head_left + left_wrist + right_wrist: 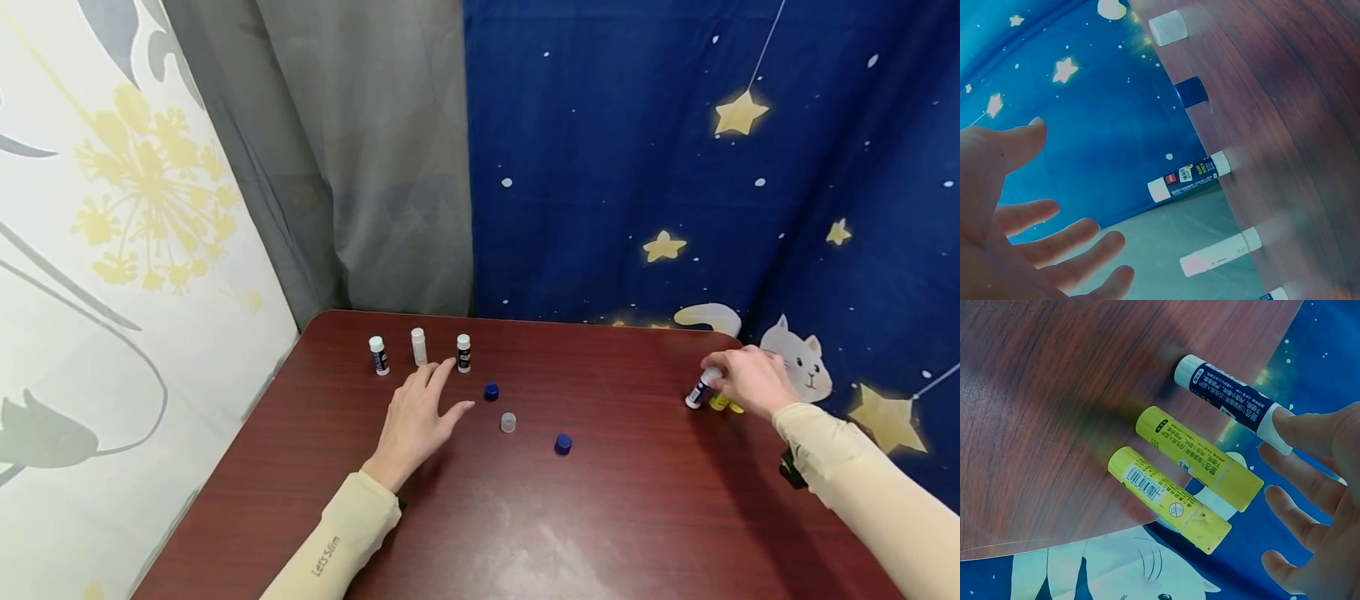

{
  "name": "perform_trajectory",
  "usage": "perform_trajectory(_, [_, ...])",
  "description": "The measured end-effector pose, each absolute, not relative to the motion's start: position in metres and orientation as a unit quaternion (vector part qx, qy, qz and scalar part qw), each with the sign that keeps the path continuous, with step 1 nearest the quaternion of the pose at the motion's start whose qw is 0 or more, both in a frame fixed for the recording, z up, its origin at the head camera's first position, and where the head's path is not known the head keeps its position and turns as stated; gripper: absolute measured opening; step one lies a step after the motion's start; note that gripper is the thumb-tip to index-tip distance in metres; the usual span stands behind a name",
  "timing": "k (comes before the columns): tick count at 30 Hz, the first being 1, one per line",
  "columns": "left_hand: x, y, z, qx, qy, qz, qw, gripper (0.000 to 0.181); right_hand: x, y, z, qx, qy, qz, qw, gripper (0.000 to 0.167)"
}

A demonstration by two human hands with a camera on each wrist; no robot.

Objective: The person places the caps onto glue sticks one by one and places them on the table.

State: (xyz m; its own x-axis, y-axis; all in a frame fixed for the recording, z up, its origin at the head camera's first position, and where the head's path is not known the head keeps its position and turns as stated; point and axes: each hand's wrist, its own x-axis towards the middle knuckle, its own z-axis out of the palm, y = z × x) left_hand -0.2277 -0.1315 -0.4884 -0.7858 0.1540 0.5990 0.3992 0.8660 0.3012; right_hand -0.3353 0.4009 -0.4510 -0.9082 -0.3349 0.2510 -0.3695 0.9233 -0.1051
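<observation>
At the table's right side, my right hand (750,379) pinches the white top of a glue stick (1229,400) with a dark blue label, thumb and forefinger at its end. Two yellow glue sticks (1200,459) stand beside it, apart from the fingers and partly hidden by the hand in the head view. My left hand (416,421) is spread over the table and holds nothing. Nearest to it are a black-labelled glue stick (463,353), a white glue stick (419,347) and a blue-labelled glue stick (378,357), all upright.
In mid-table lie a blue cap (491,392), a translucent cap (508,422) and another blue cap (563,444). Behind the brown table (600,525) hang a grey curtain (397,167) and a blue starry curtain (600,167). A patterned white wall (187,350) borders the left side.
</observation>
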Motion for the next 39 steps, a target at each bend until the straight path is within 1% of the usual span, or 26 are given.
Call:
perform_trajectory(9, [-0.227,-0.134,-0.489,-0.141,-0.925,-0.211,0.284,0.071,-0.340,0.403,-0.455,0.174,-0.976,0.083,0.103,0.023])
perform_trajectory(22, [-0.226,-0.127,-0.488,-0.145,-0.926,-0.213,0.277,0.070,-0.340,0.409,-0.457,0.175,-0.975,0.076,0.117,0.023])
perform_trajectory(39, [-0.223,-0.124,-0.488,-0.139,-0.928,-0.213,0.273,0.070,-0.337,0.409,-0.455,0.170,-0.976,0.070,0.116,0.022])
